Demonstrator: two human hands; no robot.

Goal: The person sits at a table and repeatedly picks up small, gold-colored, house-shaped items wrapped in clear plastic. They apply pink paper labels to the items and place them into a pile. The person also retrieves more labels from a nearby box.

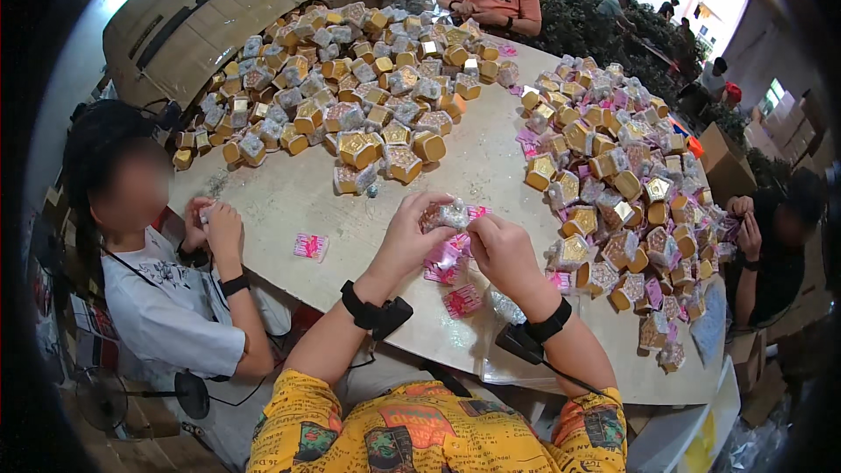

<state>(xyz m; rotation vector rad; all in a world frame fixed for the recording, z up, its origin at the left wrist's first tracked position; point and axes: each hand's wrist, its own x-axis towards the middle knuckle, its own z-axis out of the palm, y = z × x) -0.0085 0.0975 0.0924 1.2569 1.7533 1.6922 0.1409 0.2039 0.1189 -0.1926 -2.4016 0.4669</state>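
My left hand [412, 236] is closed around a small ornament [453, 213] with a silvery, glittering surface. Close beside it, my right hand [508, 254] has its fingers pinched together; what lies between them is hidden. Under and between both hands are pink printed packets [441, 273], one showing just past the ornament. Another pink packet [462, 301] lies nearer to me, left of my right wrist. A clear, crinkled plastic piece [505, 307] is partly covered by my right wrist.
Gold-based glittery ornaments [359, 147] are heaped at the far left, under a tipped cardboard box [193, 26]. A second heap [604, 175] mixed with pink packets fills the right side. A lone pink packet [311, 246] lies left. Co-workers sit left, right and across the table [289, 201].
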